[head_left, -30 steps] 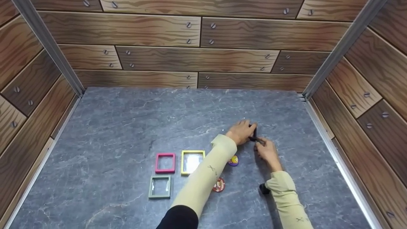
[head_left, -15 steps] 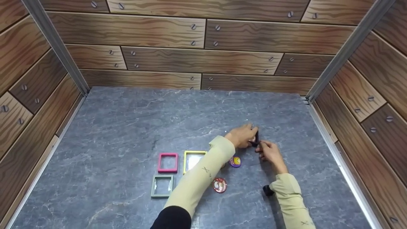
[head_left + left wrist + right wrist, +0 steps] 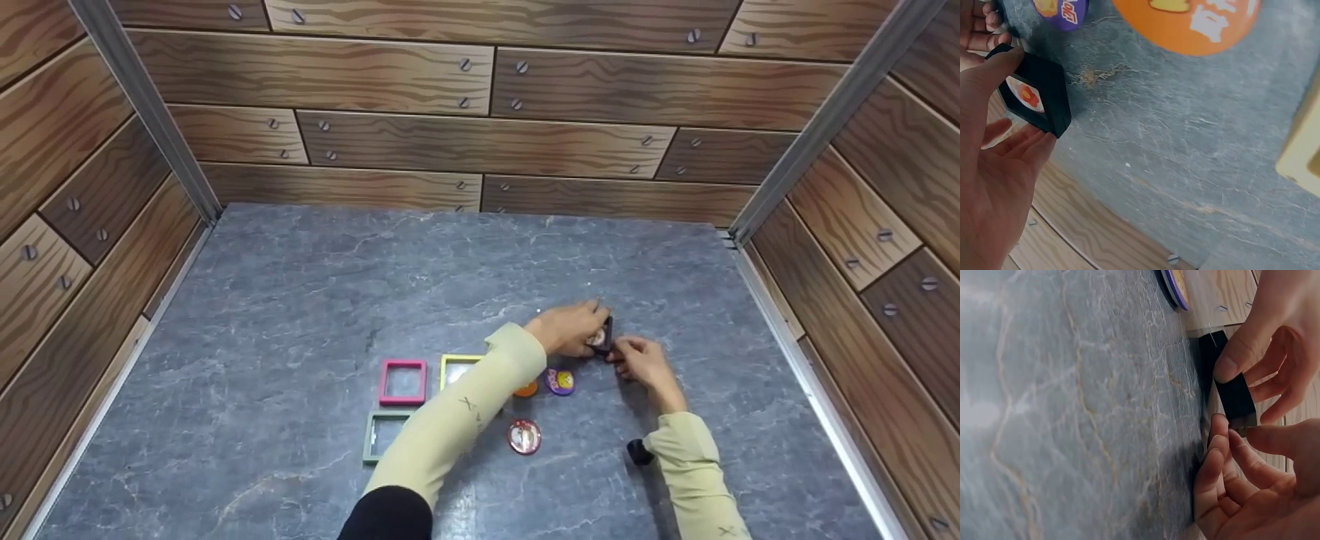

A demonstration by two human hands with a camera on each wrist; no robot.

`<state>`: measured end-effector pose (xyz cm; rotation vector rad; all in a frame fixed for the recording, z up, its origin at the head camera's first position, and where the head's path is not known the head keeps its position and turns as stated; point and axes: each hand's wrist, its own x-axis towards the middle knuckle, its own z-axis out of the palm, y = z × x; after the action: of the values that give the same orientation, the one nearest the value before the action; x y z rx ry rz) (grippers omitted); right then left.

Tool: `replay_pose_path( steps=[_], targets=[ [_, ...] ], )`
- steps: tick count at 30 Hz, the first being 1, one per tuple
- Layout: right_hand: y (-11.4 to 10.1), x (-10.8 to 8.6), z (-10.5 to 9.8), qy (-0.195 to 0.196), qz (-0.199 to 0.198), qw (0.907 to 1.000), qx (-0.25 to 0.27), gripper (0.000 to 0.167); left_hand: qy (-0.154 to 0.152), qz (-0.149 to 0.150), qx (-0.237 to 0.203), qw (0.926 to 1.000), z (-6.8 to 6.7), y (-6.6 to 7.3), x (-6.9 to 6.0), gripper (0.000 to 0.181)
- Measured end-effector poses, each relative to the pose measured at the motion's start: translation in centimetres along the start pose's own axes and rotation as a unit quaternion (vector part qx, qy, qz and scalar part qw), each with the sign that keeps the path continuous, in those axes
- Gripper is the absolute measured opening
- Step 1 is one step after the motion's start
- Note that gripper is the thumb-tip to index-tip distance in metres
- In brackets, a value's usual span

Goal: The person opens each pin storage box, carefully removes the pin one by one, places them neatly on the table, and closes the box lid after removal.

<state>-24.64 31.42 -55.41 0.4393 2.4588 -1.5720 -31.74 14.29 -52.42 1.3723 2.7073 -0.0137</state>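
Observation:
My left hand [image 3: 568, 330] holds a small black square frame [image 3: 1057, 109], thumb on one side and fingers on the other. Inside the frame shows a white round badge [image 3: 1026, 94] with a red flower-like print. The frame is tilted, and the fingers cover part of it. My right hand [image 3: 643, 363] pinches the frame's near corner between thumb and fingertips, seen best in the right wrist view beside the frame's black edge [image 3: 1237, 404]. Just nearer to me lie a purple badge [image 3: 561, 382] and an orange badge [image 3: 526, 389], the latter partly behind the left sleeve.
A red badge [image 3: 524, 436] lies nearer to me. Left of the sleeve are a pink frame [image 3: 385, 382], a yellow frame [image 3: 444, 369] and a grey-green frame [image 3: 370, 439], the last two partly covered. Wood-patterned walls [image 3: 390, 135] enclose the grey marbled table [image 3: 300, 300].
Both hands, with the black frame between them, have come slightly nearer to me. My left forearm has shifted left, uncovering the orange badge and hiding more of the grey-green frame.

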Motion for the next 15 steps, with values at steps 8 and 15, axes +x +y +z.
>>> replay_pose_path(
  steps=[8,15],
  targets=[
    [-0.2,-0.2,-0.1,-0.021,-0.005,0.9996,0.020,0.040,0.028,0.045,0.020,0.9984,-0.8,-0.2,-1.3,0.053],
    [-0.1,-0.9,0.2,-0.038,-0.006,0.9989,0.026,0.038,0.010,0.050,0.020,0.9985,-1.2,-0.5,-2.6,0.057]
  ],
)
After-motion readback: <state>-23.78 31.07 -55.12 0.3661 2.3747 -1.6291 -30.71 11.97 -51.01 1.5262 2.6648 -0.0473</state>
